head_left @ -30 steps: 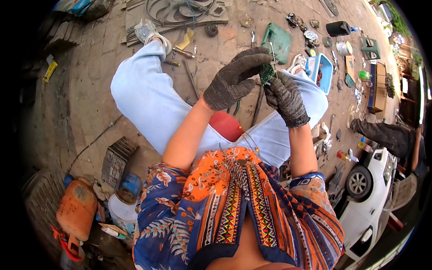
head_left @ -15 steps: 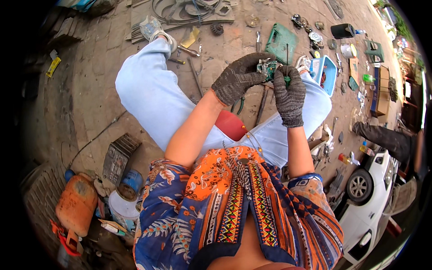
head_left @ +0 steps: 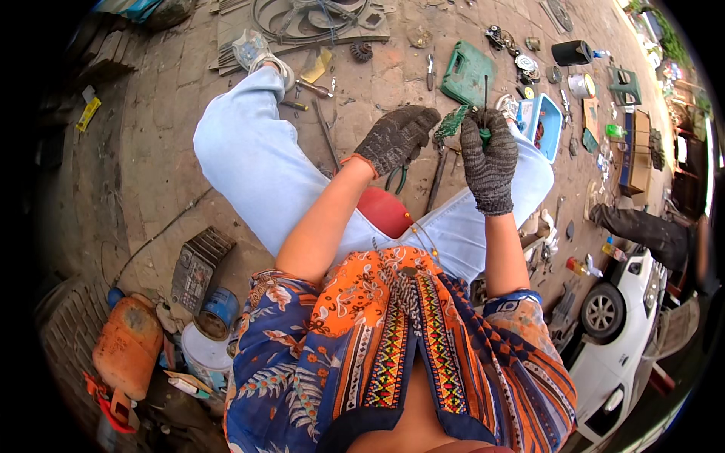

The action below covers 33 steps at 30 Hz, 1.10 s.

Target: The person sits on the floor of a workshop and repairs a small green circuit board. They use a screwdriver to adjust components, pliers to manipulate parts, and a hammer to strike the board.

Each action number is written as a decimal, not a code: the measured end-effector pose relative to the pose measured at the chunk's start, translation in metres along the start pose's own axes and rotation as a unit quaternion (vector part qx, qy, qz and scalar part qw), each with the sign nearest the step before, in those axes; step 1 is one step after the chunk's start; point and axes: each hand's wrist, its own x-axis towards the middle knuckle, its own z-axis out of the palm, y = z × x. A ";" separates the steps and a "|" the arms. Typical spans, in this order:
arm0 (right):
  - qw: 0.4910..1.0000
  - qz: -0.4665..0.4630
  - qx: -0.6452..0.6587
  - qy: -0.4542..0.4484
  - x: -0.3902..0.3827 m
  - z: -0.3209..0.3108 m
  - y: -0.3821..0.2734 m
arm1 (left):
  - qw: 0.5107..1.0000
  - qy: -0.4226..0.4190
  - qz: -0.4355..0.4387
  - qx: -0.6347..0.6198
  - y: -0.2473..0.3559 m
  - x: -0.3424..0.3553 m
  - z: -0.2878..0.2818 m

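Note:
My left hand (head_left: 394, 138), in a grey knit glove, has its fingers curled beside a green circuit board (head_left: 451, 121); what they hold, if anything, is hidden. My gloved right hand (head_left: 489, 162) grips a green-handled screwdriver (head_left: 485, 137), shaft pointing up, and touches the board's right end. Both hands are raised over my spread legs in pale jeans. Under them on the paving lie pliers (head_left: 396, 178) and long metal bars (head_left: 430, 186). A green plastic case (head_left: 468, 72) and a blue bin (head_left: 549, 128) with small parts in it are just beyond.
Tools and parts litter the paving (head_left: 151, 143). At lower left stand an orange container (head_left: 128, 347), cans and a finned metal housing (head_left: 195, 264). On the right are a white car part with a wheel (head_left: 615, 347) and another person's dark trouser leg (head_left: 642, 234). A fan shroud (head_left: 317, 19) lies ahead.
The board has turned from upright to a slanted view. The right hand now holds the screwdriver upright, farther right. The left hand has dropped slightly and drawn back from the board.

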 end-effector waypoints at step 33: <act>0.997 -0.040 -0.063 0.019 -0.007 0.007 0.000 | 0.988 -0.119 0.088 0.051 -0.001 -0.005 0.004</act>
